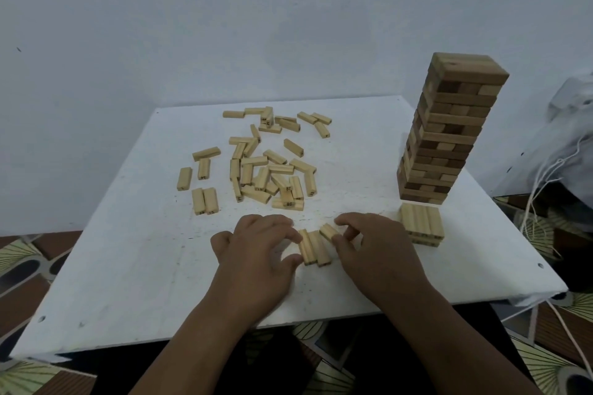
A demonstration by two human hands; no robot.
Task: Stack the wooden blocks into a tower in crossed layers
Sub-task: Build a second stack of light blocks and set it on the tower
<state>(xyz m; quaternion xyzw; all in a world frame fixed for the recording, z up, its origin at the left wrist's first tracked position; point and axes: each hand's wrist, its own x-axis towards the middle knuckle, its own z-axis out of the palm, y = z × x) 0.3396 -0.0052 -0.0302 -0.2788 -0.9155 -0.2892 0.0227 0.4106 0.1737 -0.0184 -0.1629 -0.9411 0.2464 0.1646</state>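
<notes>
Two pale wooden blocks [315, 248] lie side by side on the white board between my hands. My left hand [260, 245] pinches their left side with thumb and curled fingers. My right hand [369, 242] pinches a third block [328, 231], tilted against the right of the pair. A short stack of crossed layers [422, 224] stands just right of my right hand. Behind it rises a tall tower [449, 128] of darker blocks. Several loose blocks [266, 167] lie scattered across the middle and far part of the board.
The white board [144, 266] rests low over a patterned floor; its front edge runs just below my wrists. A pale wall stands behind. Crumpled white cloth with cords [564, 144] lies at the right, past the tall tower.
</notes>
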